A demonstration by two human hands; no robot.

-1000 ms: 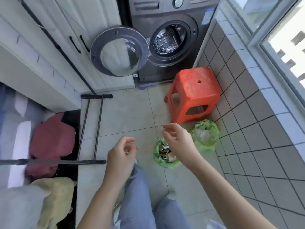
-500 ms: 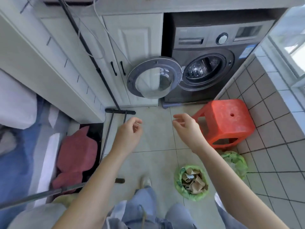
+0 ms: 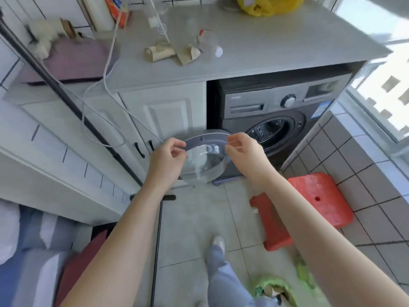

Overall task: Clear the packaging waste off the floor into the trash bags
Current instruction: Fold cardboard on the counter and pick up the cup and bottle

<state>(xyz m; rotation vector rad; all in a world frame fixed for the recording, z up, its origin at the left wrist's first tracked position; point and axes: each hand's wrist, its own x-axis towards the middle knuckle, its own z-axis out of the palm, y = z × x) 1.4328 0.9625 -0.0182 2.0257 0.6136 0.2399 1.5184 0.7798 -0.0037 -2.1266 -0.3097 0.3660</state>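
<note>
Landmark: the washer [image 3: 274, 120]. Its open door [image 3: 205, 160] juts out at the lower left, and both raised hands are level with it. Below the washer, bare floor [image 3: 194, 220] lies open between a black pole [image 3: 157, 244] on the left and a red stool [image 3: 309, 209] on the right. A green bag [image 3: 274, 289] blocks the floor farther below.

washing machine [image 3: 276, 111], door open | red stool [image 3: 309, 209] beside it | yellow bag [image 3: 265, 5] on countertop [image 3: 265, 47]
</note>
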